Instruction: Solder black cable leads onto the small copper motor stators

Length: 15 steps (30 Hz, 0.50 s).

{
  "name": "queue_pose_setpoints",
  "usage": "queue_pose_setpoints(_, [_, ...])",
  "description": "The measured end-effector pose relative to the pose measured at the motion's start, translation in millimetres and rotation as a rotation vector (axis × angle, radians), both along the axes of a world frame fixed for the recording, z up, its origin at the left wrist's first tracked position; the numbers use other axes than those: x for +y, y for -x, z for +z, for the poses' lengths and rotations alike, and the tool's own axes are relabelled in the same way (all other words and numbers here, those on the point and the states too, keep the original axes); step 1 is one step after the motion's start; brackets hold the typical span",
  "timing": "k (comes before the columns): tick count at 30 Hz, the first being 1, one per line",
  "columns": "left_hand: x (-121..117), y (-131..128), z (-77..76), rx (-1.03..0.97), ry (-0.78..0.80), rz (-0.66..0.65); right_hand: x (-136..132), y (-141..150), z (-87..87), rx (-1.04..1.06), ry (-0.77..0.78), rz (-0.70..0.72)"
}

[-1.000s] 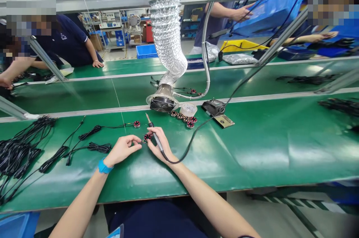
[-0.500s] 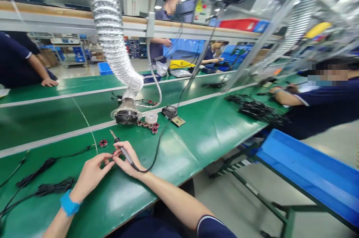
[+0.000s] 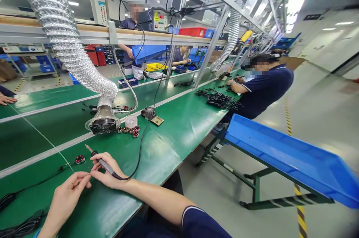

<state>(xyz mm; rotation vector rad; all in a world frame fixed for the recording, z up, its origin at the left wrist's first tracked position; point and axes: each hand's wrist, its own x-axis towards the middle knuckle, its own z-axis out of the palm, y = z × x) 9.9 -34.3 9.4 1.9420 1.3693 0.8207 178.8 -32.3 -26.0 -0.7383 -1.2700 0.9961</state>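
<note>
My right hand [image 3: 108, 172] is closed around a soldering iron [image 3: 105, 166], whose tip points up and left over the green bench. A black cord runs from its handle in a loop to the right. My left hand [image 3: 66, 197] is pinched, its fingertips meeting those of my right hand; what they hold, if anything, is too small to make out. Just beyond the fingers lies a round red and black motor coil [image 3: 80, 159], with a black cable [image 3: 36, 182] leading from it to the left. A coiled black cable [image 3: 25, 225] lies left of my left hand.
A duct with a fan hood [image 3: 103, 126] hangs over the bench. Beside it are several motor coils [image 3: 131, 130], a white spool [image 3: 131, 121] and an iron stand [image 3: 148, 113]. Farther right lie a cable pile [image 3: 217, 98], a blue tray cart [image 3: 280, 155] and a seated co-worker [image 3: 263, 88].
The view has turned right, so the bench things appear farther left and more of the aisle shows. The iron stays in my right hand, and both hands' fingertips stay together.
</note>
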Motion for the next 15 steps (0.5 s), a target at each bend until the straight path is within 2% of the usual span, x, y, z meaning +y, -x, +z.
queue_pose_setpoints(7, [-5.5, -7.1, 10.3, -0.143, 0.162, -0.005, -5.0, -1.6, 0.1, -0.037, 0.014, -0.033])
queue_pose_setpoints(15, [-6.0, -8.3, 5.7, -0.263, 0.201, 0.033, -8.9, 4.0, -1.1, -0.035, 0.094, -0.098])
